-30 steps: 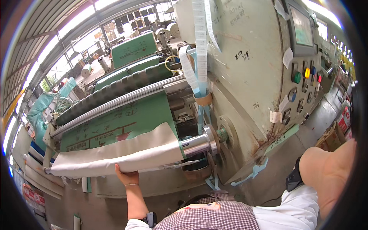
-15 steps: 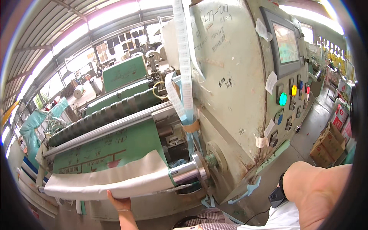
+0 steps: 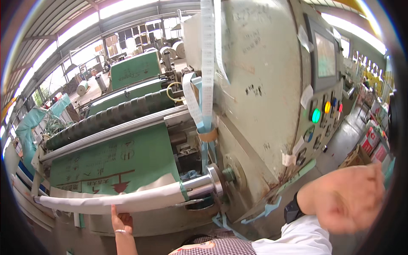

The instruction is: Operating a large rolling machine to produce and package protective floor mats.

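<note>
Hall: a long factory shed with a metal roof and daylight at the far end, more green machines and big rolls well beyond my fingers.
Machine: a worn cream-coloured housing (image 3: 255, 97) straight ahead of me, with a green panel (image 3: 114, 161) to its left and a ribbed dark roller (image 3: 114, 117) above that.
Roll: the white sheet roll (image 3: 114, 202) lies across a steel shaft (image 3: 202, 187), directly above my left fingertips and running off to their left.
Left hand: my left hand (image 3: 121, 221) reaches up from below, fingers stretched flat and together, tips touching the underside of the roll; it grips nothing.
Right hand: my right hand (image 3: 352, 199) is raised close to the camera and blurred, well away from the roll; the fingers look loosely curled with nothing in them, though I cannot tell for sure.
Controls: a screen (image 3: 325, 55) and lit coloured buttons (image 3: 316, 115) sit up and to the left of my right fingers.
Tape: a pale strip (image 3: 207, 63) hangs down the housing, above the shaft end.
Step, as I judge it: steadying or checking the wound sheet from beneath.
Next move calls for: even pressure along the roll, and fingers kept away from the shaft end.
</note>
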`<action>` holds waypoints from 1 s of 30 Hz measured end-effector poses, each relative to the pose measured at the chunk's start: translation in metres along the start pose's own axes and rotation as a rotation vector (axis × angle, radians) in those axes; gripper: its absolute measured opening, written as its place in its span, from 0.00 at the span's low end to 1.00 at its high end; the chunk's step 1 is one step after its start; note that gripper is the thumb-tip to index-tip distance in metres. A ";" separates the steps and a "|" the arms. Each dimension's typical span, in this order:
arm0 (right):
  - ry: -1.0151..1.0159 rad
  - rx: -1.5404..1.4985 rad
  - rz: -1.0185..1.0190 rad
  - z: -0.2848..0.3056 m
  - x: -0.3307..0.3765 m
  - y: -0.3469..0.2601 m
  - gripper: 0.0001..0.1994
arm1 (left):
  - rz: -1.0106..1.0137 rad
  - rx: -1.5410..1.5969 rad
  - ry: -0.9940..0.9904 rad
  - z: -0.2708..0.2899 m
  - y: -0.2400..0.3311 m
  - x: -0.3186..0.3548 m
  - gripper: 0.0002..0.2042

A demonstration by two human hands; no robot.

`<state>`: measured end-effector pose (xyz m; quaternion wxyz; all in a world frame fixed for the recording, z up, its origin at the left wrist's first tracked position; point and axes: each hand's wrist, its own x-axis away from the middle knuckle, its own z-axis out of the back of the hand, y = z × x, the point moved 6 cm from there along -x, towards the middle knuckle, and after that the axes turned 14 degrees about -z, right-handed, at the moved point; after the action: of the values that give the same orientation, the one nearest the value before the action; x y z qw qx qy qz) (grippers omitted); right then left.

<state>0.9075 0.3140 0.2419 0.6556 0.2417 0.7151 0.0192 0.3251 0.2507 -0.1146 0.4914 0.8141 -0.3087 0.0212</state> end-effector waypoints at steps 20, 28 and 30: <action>0.316 0.509 -0.963 0.034 0.214 0.121 0.18 | -1.323 -1.377 -0.591 -0.182 0.068 0.046 0.25; 0.442 0.578 -1.041 0.040 0.219 0.105 0.15 | -1.639 -1.332 -0.372 -0.073 0.054 0.095 0.17; 0.385 0.614 -1.011 0.045 0.221 0.105 0.15 | -1.609 -1.308 -0.294 -0.058 0.055 0.099 0.18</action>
<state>0.9784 0.4759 0.0665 0.3434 0.0429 0.8194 -0.4569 0.3922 0.2327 -0.0081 0.6626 0.3491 0.3164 -0.5822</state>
